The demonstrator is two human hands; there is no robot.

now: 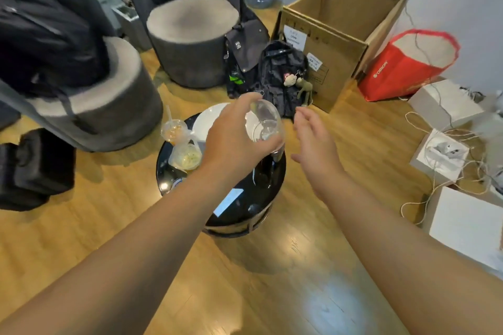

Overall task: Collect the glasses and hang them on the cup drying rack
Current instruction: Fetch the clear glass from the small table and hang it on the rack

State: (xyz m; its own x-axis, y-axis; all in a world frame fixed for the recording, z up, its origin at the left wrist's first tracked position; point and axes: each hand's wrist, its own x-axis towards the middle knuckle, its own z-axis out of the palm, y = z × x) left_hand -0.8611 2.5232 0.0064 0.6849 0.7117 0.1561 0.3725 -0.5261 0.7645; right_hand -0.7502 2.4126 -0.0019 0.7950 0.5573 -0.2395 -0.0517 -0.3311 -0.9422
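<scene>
My left hand (234,139) is closed around clear glasses (265,122), held tilted above a small round black table (236,207). At least two glass bowls show past my fingers; their exact number is unclear. Just to the right of the glasses my right hand (313,141) hovers with fingers apart, holding nothing. A white plate (206,119) lies on the far side of the table, partly hidden by my left hand. No cup drying rack is in view.
Two plastic cups (179,144) with leftovers stand on the table's left. Grey round stools (190,43) are behind and to the left. Black backpacks (280,71), an open cardboard box (332,35), a red bag (405,65) and white boxes (462,223) with cables crowd the wooden floor.
</scene>
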